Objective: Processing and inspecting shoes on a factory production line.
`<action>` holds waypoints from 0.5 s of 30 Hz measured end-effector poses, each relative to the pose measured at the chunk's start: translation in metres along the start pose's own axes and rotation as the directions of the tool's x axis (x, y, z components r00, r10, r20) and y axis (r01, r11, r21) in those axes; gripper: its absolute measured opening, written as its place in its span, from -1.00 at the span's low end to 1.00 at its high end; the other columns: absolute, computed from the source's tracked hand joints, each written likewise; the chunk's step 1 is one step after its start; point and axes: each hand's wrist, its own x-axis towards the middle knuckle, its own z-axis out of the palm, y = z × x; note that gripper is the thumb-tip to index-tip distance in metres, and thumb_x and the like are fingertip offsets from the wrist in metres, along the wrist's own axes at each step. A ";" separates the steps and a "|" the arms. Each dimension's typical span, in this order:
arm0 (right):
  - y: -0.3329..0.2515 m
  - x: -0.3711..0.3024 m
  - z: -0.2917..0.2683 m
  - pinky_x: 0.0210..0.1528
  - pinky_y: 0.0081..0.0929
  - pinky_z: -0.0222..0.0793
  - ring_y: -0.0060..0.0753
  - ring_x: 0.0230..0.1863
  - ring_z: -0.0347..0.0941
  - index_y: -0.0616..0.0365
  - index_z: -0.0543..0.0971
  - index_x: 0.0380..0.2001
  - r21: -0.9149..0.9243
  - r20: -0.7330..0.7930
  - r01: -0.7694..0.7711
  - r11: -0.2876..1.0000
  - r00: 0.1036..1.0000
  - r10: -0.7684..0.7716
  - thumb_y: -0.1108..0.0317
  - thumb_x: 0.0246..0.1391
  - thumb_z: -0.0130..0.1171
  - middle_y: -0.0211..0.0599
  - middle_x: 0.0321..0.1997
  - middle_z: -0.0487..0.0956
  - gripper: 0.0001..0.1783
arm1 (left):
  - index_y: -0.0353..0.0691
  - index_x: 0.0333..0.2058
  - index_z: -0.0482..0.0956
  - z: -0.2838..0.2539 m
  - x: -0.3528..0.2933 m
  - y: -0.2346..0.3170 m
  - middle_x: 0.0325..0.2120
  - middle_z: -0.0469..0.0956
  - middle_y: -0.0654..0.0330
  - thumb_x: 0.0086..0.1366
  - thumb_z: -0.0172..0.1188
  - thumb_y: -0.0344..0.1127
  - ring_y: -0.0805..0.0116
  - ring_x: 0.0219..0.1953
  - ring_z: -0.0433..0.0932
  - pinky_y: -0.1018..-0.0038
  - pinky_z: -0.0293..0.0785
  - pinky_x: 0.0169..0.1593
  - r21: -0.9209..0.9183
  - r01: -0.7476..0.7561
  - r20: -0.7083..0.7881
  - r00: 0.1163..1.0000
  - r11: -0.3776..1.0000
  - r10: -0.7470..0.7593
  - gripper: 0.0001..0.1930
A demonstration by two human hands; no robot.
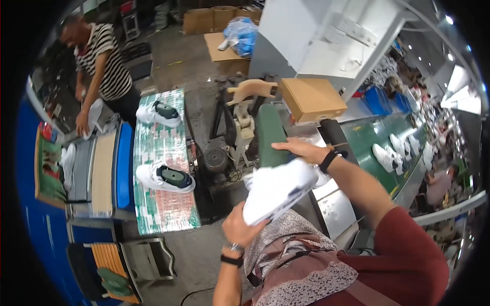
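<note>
A white shoe (278, 188), blurred by motion, is tilted in front of me. My left hand (242, 224) is closed around its near lower end. Above its far end is my right hand (305, 149), with a finger stretched out over the edge of a long green block (272, 133) with a rounded end. The rest of that hand's fingers are partly hidden, and whether they touch the shoe does not show. Another white shoe with a dark green insert (173, 177) sits on the film-wrapped table to my left, and a second shoe (155, 113) lies farther along it.
A machine with a motor (216, 159) stands just beyond the wrapped table (162, 214). Past the green block is a cardboard box (314, 99). White shoes (388, 157) line a green conveyor (365, 133) at right. A person (104, 58) works far left; a slatted chair (115, 255) stands near left.
</note>
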 end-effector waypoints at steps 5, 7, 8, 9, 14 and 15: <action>0.055 0.027 0.045 0.25 -0.19 0.51 -0.24 0.10 0.62 0.20 0.56 0.17 0.897 0.133 -0.043 0.440 0.976 -0.175 0.01 0.30 0.23 -0.16 0.15 0.65 -0.45 | -0.29 -0.05 0.58 -0.037 -0.075 -0.013 -0.20 0.69 -0.07 -0.26 0.70 0.03 -0.08 -0.16 0.69 0.13 0.61 -0.08 0.202 0.164 0.225 0.952 0.966 -0.209 -0.19; 0.055 0.032 0.058 0.22 -0.20 0.52 -0.25 0.05 0.63 0.19 0.56 0.15 0.940 0.089 -0.013 0.341 0.974 -0.209 0.03 0.26 0.25 -0.16 0.09 0.67 -0.46 | -0.30 -0.05 0.57 -0.036 -0.097 -0.012 -0.21 0.69 -0.07 -0.27 0.70 0.02 -0.10 -0.17 0.68 0.12 0.60 -0.09 0.300 0.179 0.277 0.923 0.937 -0.266 -0.18; 0.052 0.029 0.058 0.21 -0.21 0.52 -0.25 0.02 0.64 0.19 0.57 0.14 0.931 0.084 -0.023 0.364 0.985 -0.152 0.04 0.24 0.25 -0.17 0.05 0.67 -0.46 | -0.29 -0.04 0.57 -0.031 -0.102 -0.012 -0.21 0.68 -0.07 -0.26 0.71 0.02 -0.12 -0.15 0.67 0.09 0.58 -0.06 0.376 0.239 0.256 0.902 0.895 -0.348 -0.18; 0.052 0.019 0.056 0.19 -0.21 0.53 -0.27 0.04 0.62 0.15 0.57 0.13 0.922 0.076 0.011 0.388 0.975 -0.207 0.06 0.24 0.25 -0.20 0.05 0.66 -0.49 | -0.29 -0.03 0.56 -0.023 -0.103 -0.011 -0.21 0.68 -0.07 -0.26 0.71 0.01 -0.14 -0.13 0.66 0.06 0.57 -0.03 0.458 0.309 0.230 0.865 0.834 -0.447 -0.17; 0.085 -0.077 0.003 0.40 -0.25 0.28 -0.23 0.37 0.33 0.19 -0.01 0.55 0.688 -0.150 0.470 0.552 0.837 -0.526 0.20 0.05 0.41 -0.14 0.45 0.29 0.12 | -0.32 0.02 0.51 0.052 -0.055 -0.002 -0.16 0.65 -0.16 -0.22 0.68 -0.05 -0.23 -0.10 0.62 0.06 0.54 0.00 0.456 0.217 0.126 0.944 0.863 -0.304 -0.17; 0.098 -0.099 -0.014 0.43 -0.27 0.22 -0.21 0.41 0.27 0.19 -0.09 0.56 0.541 -0.229 0.553 0.634 0.822 -0.522 0.23 -0.01 0.45 -0.08 0.50 0.21 0.22 | -0.33 0.03 0.50 0.074 -0.034 0.004 -0.14 0.64 -0.15 -0.20 0.67 -0.04 -0.22 -0.08 0.62 0.04 0.53 0.02 0.441 0.171 0.114 0.963 0.881 -0.243 -0.17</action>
